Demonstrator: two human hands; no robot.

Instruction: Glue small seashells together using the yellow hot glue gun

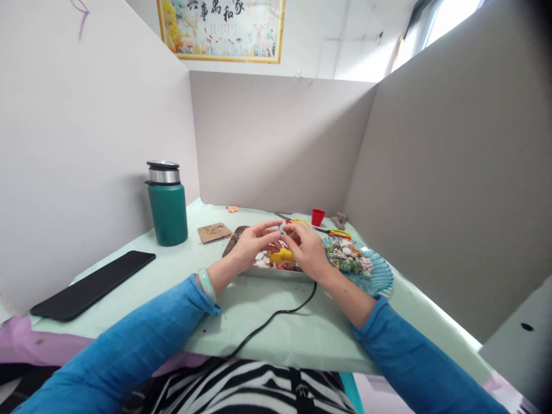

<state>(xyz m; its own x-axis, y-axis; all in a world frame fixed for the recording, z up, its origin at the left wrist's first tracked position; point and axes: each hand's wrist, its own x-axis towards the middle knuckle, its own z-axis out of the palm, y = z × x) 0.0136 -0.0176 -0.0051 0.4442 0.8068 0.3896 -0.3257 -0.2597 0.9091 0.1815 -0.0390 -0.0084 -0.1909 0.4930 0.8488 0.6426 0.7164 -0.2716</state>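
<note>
My left hand (pixel 252 244) and my right hand (pixel 308 250) meet over a metal tray (pixel 276 272) of small shells. Their fingertips pinch a tiny pale object (pixel 282 230) between them; it is too small to name. Under the hands a yellow glue gun (pixel 281 256) lies on the tray, and its black cord (pixel 276 315) runs toward me over the table edge. A blue glass dish (pixel 377 276) heaped with shells and green bits sits just right of my right hand.
A green flask (pixel 167 207) stands at the left, a black phone (pixel 92 284) lies near the left front edge, and a brown card (pixel 214 232) lies behind the tray. A red cup (pixel 318 217) and yellow-handled pliers (pixel 338 233) lie at the back. Grey partition walls close three sides.
</note>
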